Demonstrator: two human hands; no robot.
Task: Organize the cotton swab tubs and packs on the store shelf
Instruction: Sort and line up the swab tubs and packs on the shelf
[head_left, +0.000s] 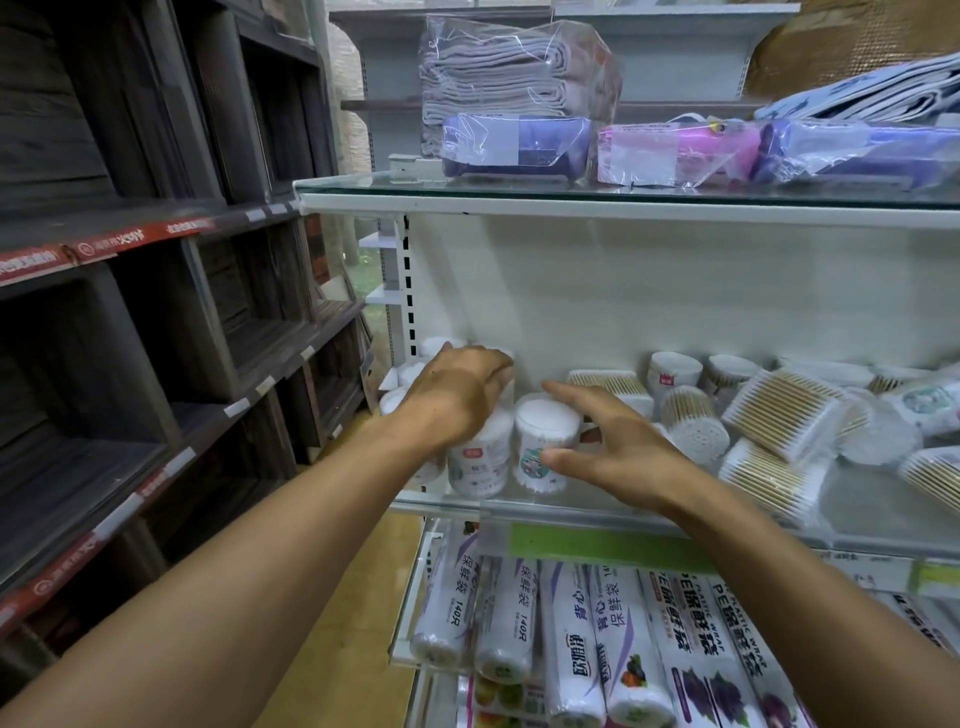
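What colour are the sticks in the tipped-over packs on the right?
Light tan, like wood, on the tipped-over packs, shown in the head view.

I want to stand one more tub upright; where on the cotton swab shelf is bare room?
Bare glass lies along the front edge, right of the right hand, before the wooden-stick packs. The left end, around the left hand and upright tubs, is crowded.
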